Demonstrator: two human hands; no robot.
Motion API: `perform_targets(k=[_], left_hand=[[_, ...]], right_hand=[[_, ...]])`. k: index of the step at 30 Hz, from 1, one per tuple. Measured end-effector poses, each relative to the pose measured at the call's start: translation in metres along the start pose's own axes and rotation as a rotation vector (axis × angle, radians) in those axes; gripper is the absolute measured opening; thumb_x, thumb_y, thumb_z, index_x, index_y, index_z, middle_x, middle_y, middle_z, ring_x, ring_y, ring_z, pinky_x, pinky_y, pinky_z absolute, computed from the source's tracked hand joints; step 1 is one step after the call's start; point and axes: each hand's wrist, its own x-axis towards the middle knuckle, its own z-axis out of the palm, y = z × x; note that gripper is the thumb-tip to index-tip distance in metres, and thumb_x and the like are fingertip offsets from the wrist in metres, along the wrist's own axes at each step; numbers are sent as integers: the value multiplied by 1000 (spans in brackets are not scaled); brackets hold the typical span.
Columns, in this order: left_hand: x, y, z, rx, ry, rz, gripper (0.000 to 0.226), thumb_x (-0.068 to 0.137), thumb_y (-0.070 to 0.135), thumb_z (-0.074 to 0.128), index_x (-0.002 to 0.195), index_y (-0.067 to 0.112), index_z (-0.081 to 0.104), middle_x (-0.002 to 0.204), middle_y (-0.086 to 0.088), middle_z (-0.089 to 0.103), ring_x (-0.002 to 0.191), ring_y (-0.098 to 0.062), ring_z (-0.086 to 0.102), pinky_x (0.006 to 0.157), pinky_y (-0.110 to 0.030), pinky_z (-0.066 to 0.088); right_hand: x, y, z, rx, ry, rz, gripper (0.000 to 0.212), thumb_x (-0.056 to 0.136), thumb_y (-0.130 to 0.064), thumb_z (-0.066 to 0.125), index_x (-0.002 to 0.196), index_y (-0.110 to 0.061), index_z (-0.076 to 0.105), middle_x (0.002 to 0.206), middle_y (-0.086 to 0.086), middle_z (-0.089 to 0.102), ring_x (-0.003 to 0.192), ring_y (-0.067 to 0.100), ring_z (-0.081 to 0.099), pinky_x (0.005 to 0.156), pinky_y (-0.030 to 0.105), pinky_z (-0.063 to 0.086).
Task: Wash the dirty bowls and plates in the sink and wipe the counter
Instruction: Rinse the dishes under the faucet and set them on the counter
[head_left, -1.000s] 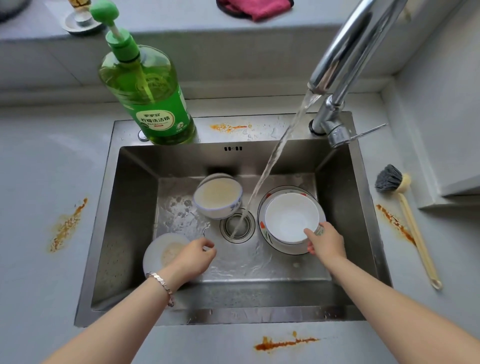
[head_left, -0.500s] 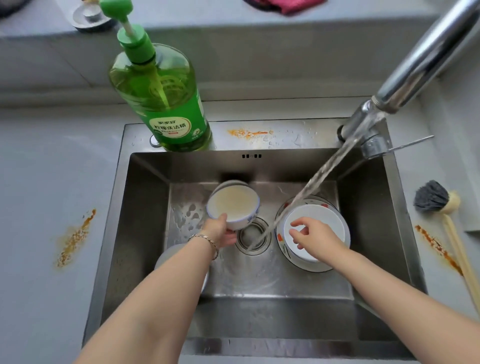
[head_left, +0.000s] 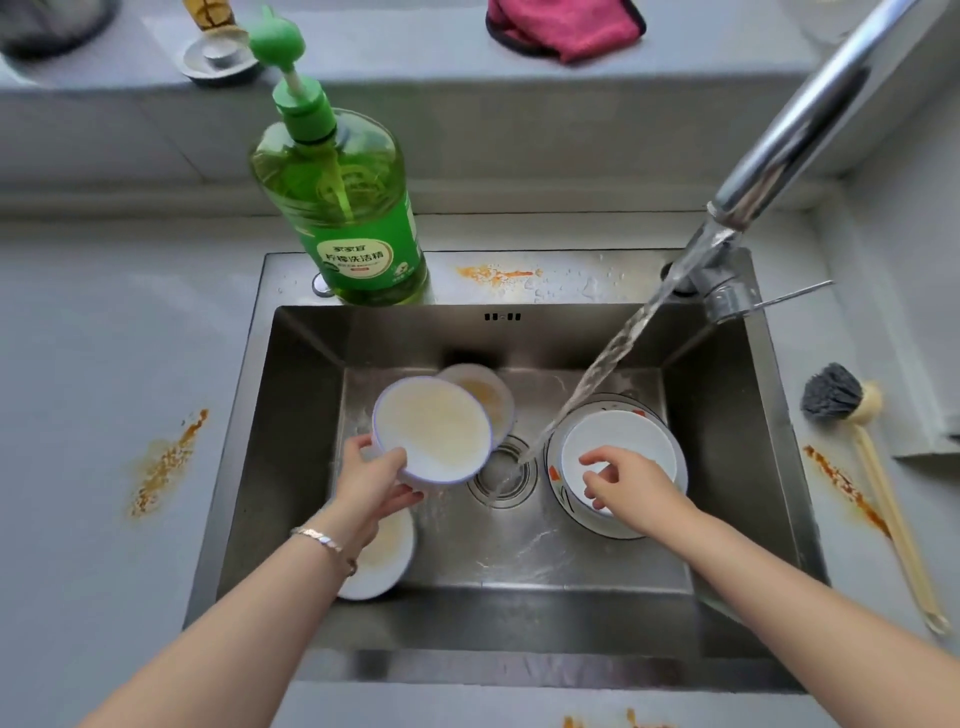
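Head view | left hand (head_left: 371, 483) fingers clamped on dirty bowl (head_left: 434, 426) rim, tipped, lifted over sink (head_left: 301, 415) | right hand (head_left: 634, 488) fingers apart, bent above white bowl (head_left: 623, 436) sitting on plate (head_left: 557, 475) | water (head_left: 613, 358) pours beside it

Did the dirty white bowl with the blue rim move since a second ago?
Yes. The left hand has lifted the blue-rimmed dirty bowl off a second bowl, moving it leftward and nearer relative to the round metal sink drain.
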Motion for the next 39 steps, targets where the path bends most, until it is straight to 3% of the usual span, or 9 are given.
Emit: perform_targets(k=[4,9,17,20,22,26,31,35,39], left_hand=[[-32,0,-27,177,62,130,38,88,16,55,121,22,37,114,-9,48,97,-29,56,67,-37,55],[-57,-5,-49,625,135,348,49,81,32,61,124,38,39,111,-5,45,90,-26,52,81,-42,53],[-94,-1,-48,1363,388,773,68,76,60,57,136,42,31,93,-3,30,80,-20,39,59,-27,38],[-93,8,-48,1179,332,713,60,75,56,60,130,46,37,97,-4,36,85,-22,45,65,-30,44],[-92,18,-42,728,148,544,42,80,47,63,118,48,46,105,-6,45,88,-23,54,73,-38,53],[-104,22,-9,35,-106,321,17,89,29,57,97,44,56,111,2,56,94,-18,59,50,-32,54],[-117,26,34,-92,-198,366,25,90,16,56,108,34,54,92,5,62,69,-7,66,44,-24,50],[-114,42,39,-111,-196,402,26,90,13,55,110,29,55,74,10,64,53,-2,64,41,-24,51],[-115,38,37,-18,-214,425,30,88,10,56,101,36,56,62,14,65,52,3,62,42,-22,49]], right_hand=[[-20,-7,-3,-9,12,-45,28,90,-17,50,116,-16,59,76,2,66,84,21,64,86,34,50],[-40,-11,-1,-18,7,-89,27,90,-19,50,115,-17,59,85,7,69,85,22,63,74,28,47],[-60,-12,-7,-215,-31,-172,32,92,-19,47,122,-20,56,94,1,64,89,17,57,76,28,45],[-64,-18,-10,-389,14,-238,36,92,-17,45,127,-15,54,118,7,59,109,21,54,93,31,42],[-67,-28,-8,-351,63,-383,37,92,-16,47,128,-14,53,129,6,55,120,19,48,100,26,34],[-66,-63,-4,-342,-29,-660,47,96,-28,43,140,-11,38,149,4,35,136,16,30,109,20,15],[-48,-94,-4,-625,-20,-575,50,100,-35,21,147,-18,19,156,-1,16,143,11,11,109,54,-14],[-62,-85,-14,-415,-320,-846,46,101,-24,20,146,-17,27,154,-2,24,140,7,21,114,26,2],[-51,-64,-44,-788,-221,-783,45,102,-29,20,145,-18,30,153,-4,24,141,9,18,113,23,5]])
